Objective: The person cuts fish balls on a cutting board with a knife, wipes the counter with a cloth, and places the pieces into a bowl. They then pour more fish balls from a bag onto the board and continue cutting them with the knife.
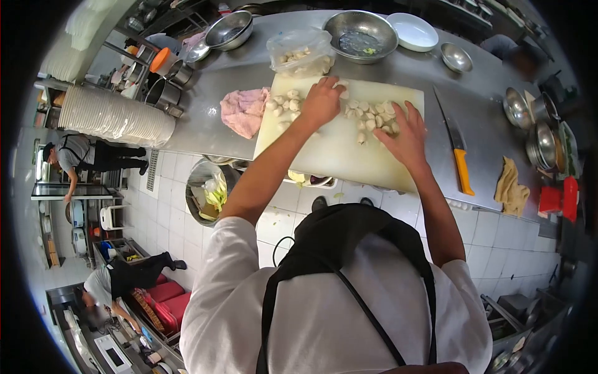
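We see the pale pieces (pixel 367 115) heaped on the cutting board (pixel 336 156). The left hand (pixel 321 100) lies palm-down among them; we cannot tell its grip. The right hand (pixel 408 134) rests open, fingers spread, touching the right heap.

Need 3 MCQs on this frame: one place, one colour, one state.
1. Where does the knife lie?
A. on the counter, right of the cutting board
B. in a bowl
C. under the pink meat
2. What colour is its handle?
A. black
B. orange
C. blue
3. What is the right hand doing?
A. gripping the knife
B. hanging off the counter
C. fingers spread on the white pieces

Answers:
1 A, since bare steel shows around the knife.
2 B, since the handle is plainly orange.
3 C, since the hand lies flat on the pieces and the knife is untouched.
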Tool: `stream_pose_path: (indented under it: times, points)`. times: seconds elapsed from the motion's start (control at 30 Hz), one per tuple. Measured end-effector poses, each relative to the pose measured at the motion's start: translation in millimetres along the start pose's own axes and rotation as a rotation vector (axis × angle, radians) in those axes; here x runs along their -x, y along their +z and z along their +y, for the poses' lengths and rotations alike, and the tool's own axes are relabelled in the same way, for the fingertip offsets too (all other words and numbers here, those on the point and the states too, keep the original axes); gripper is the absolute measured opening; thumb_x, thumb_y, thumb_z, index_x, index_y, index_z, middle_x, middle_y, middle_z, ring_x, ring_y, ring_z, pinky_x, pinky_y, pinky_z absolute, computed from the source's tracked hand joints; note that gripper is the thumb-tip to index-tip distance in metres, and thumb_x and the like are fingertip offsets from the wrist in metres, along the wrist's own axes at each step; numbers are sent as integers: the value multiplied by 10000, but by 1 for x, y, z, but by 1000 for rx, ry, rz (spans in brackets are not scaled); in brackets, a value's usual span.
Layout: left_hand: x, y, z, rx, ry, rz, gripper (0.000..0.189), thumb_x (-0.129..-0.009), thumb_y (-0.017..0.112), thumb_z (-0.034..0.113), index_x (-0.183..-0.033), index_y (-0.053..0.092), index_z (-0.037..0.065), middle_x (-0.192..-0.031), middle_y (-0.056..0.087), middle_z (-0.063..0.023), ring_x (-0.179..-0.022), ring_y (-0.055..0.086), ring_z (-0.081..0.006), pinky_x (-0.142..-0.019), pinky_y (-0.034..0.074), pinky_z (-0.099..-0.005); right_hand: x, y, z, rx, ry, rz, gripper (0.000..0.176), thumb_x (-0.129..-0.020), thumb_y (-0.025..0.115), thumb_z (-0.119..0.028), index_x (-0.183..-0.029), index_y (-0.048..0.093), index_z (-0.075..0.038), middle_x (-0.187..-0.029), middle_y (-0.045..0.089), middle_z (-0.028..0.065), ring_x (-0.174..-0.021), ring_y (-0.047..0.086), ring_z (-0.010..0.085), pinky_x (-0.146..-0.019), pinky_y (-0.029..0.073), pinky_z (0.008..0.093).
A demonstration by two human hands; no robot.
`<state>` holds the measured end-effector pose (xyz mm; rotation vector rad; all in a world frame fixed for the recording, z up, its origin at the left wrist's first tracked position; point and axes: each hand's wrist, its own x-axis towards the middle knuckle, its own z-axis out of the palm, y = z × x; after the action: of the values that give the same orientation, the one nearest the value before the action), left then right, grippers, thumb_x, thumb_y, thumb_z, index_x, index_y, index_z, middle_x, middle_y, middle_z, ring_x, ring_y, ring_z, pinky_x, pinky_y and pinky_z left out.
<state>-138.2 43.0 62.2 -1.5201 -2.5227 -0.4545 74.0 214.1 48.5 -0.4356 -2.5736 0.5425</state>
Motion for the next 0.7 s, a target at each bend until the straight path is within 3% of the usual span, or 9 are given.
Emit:
stream_pose_path:
  times: [0.13, 0.23, 0.53, 0.63, 0.7]
  points:
    - [-37, 24, -29, 84, 110, -56, 446, -761, 655, 30, -1199, 715, 87, -1317, 625, -159, -1218, 584, -347, -1036, 488, -417, -5, 5, -3, -20, 25, -55, 885, -741, 842, -445, -1463, 477, -85, -1522, 353, 253, -1389, 345, 457, -1152, 298, 540]
    - [-55, 30, -47, 161, 53, -249, 460, -766, 644, 17, -1213, 717, 103, -1251, 658, -169, -1159, 623, -361, -1013, 502, -424, -10, 4, -6, 1, 27, -64, 907, -739, 851, -444, -1480, 461, -96, -1529, 354, 253, -1401, 349, 452, -1155, 306, 530]
    - [-37, -11, -64, -63, -82, -421, 441, -778, 628, 41, -1206, 721, 92, -1192, 679, -170, -1127, 640, -354, -992, 510, -429, -18, 11, -2, -30, 72, -163, 968, -717, 855, -475, -1505, 424, -116, -1524, 347, 251, -1407, 340, 438, -1163, 285, 527]
    - [-30, -16, -55, -187, -44, -294, 448, -775, 624, 51, -1211, 719, 92, -1204, 679, -156, -1143, 628, -354, -1007, 503, -428, -18, 13, -5, -15, 71, -166, 1004, -701, 855, -503, -1516, 408, -125, -1523, 352, 240, -1404, 346, 433, -1159, 286, 530]
    - [-33, -8, -37, -43, -7, -188, 443, -774, 625, 62, -1206, 720, 89, -1191, 676, -156, -1148, 623, -346, -1001, 506, -419, -20, 13, -9, 1, 66, -158, 1028, -690, 854, -524, -1525, 396, -137, -1522, 357, 230, -1401, 349, 431, -1149, 290, 537]
